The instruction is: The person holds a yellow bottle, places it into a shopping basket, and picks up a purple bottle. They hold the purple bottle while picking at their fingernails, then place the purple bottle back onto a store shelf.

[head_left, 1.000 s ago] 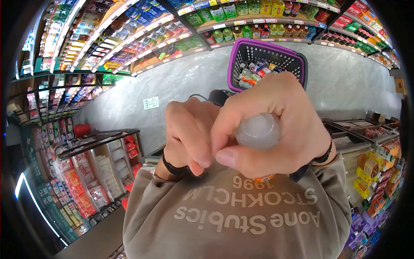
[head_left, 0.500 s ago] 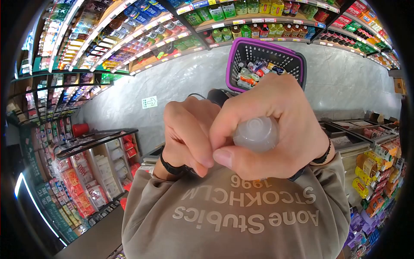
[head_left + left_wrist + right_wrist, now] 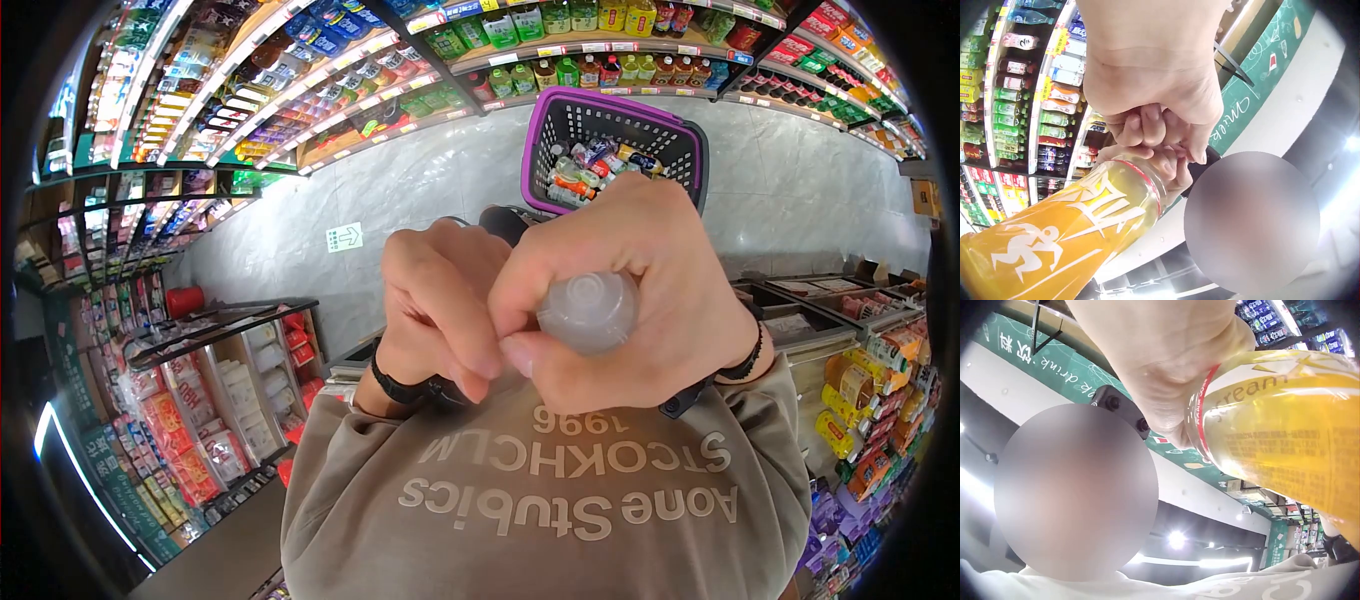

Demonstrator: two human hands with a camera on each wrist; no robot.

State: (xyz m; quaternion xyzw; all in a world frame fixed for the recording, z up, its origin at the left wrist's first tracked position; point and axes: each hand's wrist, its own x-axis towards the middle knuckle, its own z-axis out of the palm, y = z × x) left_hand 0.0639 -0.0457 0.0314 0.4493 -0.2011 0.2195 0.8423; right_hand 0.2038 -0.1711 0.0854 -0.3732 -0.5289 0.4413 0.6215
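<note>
My right hand (image 3: 640, 290) grips a bottle of orange-yellow drink (image 3: 1285, 419) around its clear end. In the head view only the translucent round end of the bottle shows, between thumb and index finger; the hand hides the rest. Along the side of the bottle, the right wrist view shows a printed label and a red band by the hand. Close beside the right thumb, my left hand (image 3: 440, 310) has its fingers curled in, with nothing visible in them. In the left wrist view these curled fingers (image 3: 1154, 125) are just above the bottle's clear end.
A black basket with a purple rim (image 3: 540, 120) stands on the floor ahead, several bottles inside it. Drink shelves (image 3: 600, 90) run along the back and left. Low bins of packaged goods (image 3: 200, 430) stand at left, and more bottled goods (image 3: 860, 400) at right.
Both hands keep nearly the same pose, with the bottle's round end shifting slightly left and tilting a little. An orange patch below the right hand has gone out of sight.
</note>
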